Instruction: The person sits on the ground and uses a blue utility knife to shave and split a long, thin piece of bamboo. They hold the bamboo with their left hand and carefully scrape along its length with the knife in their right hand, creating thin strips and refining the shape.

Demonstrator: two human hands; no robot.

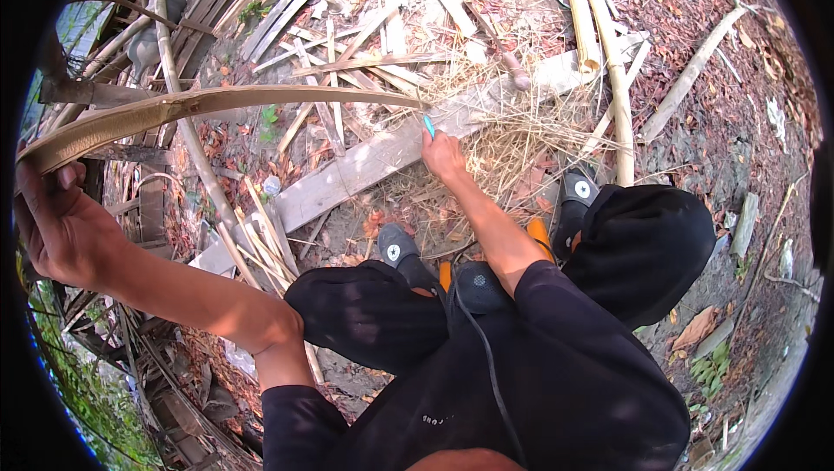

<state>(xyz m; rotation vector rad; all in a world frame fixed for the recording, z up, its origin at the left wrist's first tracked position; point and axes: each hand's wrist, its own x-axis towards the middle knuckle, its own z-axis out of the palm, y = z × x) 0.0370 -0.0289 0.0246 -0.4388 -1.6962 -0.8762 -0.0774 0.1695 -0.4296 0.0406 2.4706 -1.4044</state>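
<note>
My left hand is raised at the far left and grips one end of a long split bamboo strip. The strip arcs rightward across the view, its far tip ending just above my right hand. That hand is closed around a slim turquoise handle, which sticks out past the fingers close to the strip's tip. What kind of tool the handle belongs to cannot be made out. Below both lies a long grey wooden plank, running diagonally over the ground, with a heap of straw-like shavings on its right part.
A dark tool with a knobbed wooden handle lies by the plank. Bamboo poles stretch along the right, and another pole leans at left. Cut wood strips are strewn beyond. A dark cable hangs down my front.
</note>
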